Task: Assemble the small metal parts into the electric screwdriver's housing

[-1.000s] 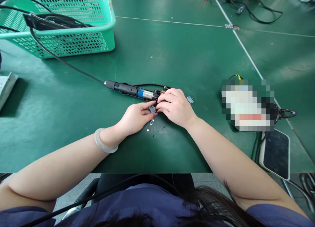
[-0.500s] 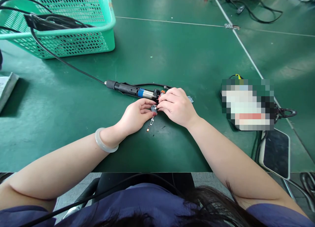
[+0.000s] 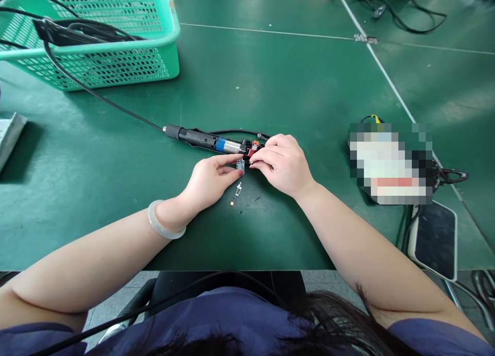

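Note:
Between thumb and fingers of my left hand (image 3: 212, 181) is a small grey part (image 3: 240, 165). Just to its right, my right hand (image 3: 285, 165) has its thumb and index fingertip pinched together; what they hold is too small to make out. A black cylindrical tool (image 3: 204, 139) with a blue band and silver section lies behind my hands, its cable running left. Red and orange pieces (image 3: 253, 149) are at its right end, partly behind my right fingers. Small metal pieces (image 3: 238, 189) lie on the table below the grey part.
A green basket (image 3: 116, 65) with black cables stands at the back left. On the right are a pixelated object (image 3: 390, 165) and a phone-like device (image 3: 433, 240). A pale block (image 3: 10, 139) sits at the left edge, and cables (image 3: 406, 23) lie at the back right.
My right fingertips have drawn slightly right, away from the grey part, which now shows more fully in my left hand. More of the red piece is uncovered.

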Action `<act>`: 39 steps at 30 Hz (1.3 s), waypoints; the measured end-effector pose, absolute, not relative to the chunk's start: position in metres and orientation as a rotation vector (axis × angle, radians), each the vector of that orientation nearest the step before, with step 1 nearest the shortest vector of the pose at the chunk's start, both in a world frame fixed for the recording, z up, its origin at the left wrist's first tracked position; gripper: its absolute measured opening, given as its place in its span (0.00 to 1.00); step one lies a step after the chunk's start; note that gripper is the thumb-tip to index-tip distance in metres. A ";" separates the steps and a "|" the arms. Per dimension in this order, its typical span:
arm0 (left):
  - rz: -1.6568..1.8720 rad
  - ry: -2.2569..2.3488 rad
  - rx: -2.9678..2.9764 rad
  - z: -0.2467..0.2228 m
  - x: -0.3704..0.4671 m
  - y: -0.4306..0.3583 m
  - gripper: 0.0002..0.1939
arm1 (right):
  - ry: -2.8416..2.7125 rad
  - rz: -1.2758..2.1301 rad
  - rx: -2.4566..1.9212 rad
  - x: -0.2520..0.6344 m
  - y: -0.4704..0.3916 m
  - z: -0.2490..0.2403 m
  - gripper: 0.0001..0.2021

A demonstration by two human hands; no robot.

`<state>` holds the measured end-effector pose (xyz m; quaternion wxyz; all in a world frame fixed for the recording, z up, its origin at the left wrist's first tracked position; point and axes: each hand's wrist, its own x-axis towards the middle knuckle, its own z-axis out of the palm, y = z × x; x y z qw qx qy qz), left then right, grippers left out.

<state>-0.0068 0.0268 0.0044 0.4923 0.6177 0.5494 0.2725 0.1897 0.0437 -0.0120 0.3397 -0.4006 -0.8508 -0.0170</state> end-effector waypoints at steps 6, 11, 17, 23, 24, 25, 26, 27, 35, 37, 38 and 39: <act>0.683 1.347 1.461 0.005 -0.007 0.027 0.23 | -2.074 0.157 -1.294 0.190 0.023 0.004 0.04; 0.673 1.339 1.453 0.006 -0.007 0.027 0.23 | -1.877 0.897 -1.611 0.182 0.003 0.011 0.12; 0.673 1.348 1.479 0.005 -0.006 0.027 0.22 | -1.056 1.699 -1.519 0.164 0.008 0.005 0.11; 0.692 1.306 1.461 0.003 -0.006 0.027 0.18 | -0.781 1.737 -1.435 0.164 0.016 0.004 0.06; 0.699 1.297 1.461 0.003 -0.006 0.027 0.18 | -0.775 1.738 -1.432 0.165 0.016 0.003 0.06; 0.706 1.287 1.463 0.002 -0.006 0.027 0.17 | -0.772 1.740 -1.431 0.166 0.016 0.003 0.06; 0.714 1.278 1.467 0.002 -0.006 0.027 0.17 | -0.770 1.744 -1.429 0.166 0.016 0.003 0.06; 0.723 1.267 1.470 0.001 -0.006 0.027 0.16 | -0.768 1.747 -1.429 0.166 0.016 0.003 0.06; 0.775 1.193 1.457 -0.005 -0.005 0.028 0.16 | -0.741 1.686 -1.491 0.160 0.017 0.006 0.04; 0.763 1.202 1.457 -0.004 -0.005 0.028 0.16 | -0.737 1.679 -1.499 0.160 0.018 0.006 0.04; 0.756 1.208 1.457 -0.004 -0.005 0.028 0.16 | -0.737 1.676 -1.500 0.160 0.018 0.006 0.04; 0.749 1.214 1.460 -0.003 -0.005 0.028 0.17 | -0.738 1.674 -1.502 0.161 0.018 0.006 0.05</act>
